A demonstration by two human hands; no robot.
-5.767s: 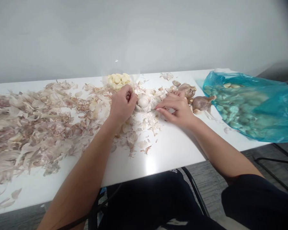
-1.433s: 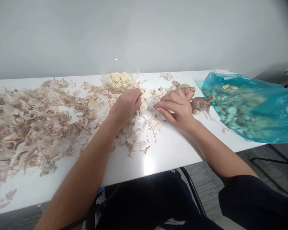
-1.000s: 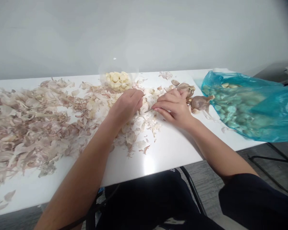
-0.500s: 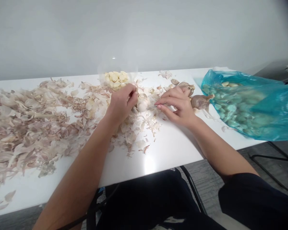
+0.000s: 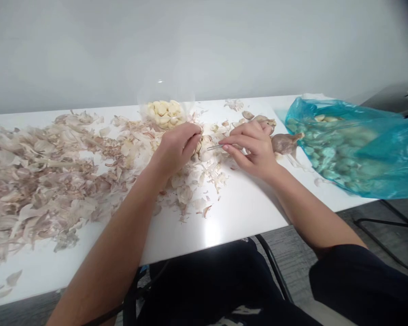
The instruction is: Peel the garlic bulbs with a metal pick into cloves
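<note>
My left hand is closed around a garlic bulb, partly hidden behind my curled fingers. Thin metal tweezers are pinched between the thumb and fingers of my right hand, their tips pointing left at the bulb. Just behind my left hand, a clear bowl holds peeled garlic cloves. To the right of my right hand lies a whole purplish garlic bulb, and another bulb shows partly behind my fingers.
A large heap of garlic skins covers the left of the white table, with more scraps below my hands. On the right, a blue plastic bag full of cloves overhangs the table's edge. A grey wall stands behind.
My left hand has shifted slightly right and turned over the garlic bulb, hiding more of it. The tweezers have risen a little and sit more level.
</note>
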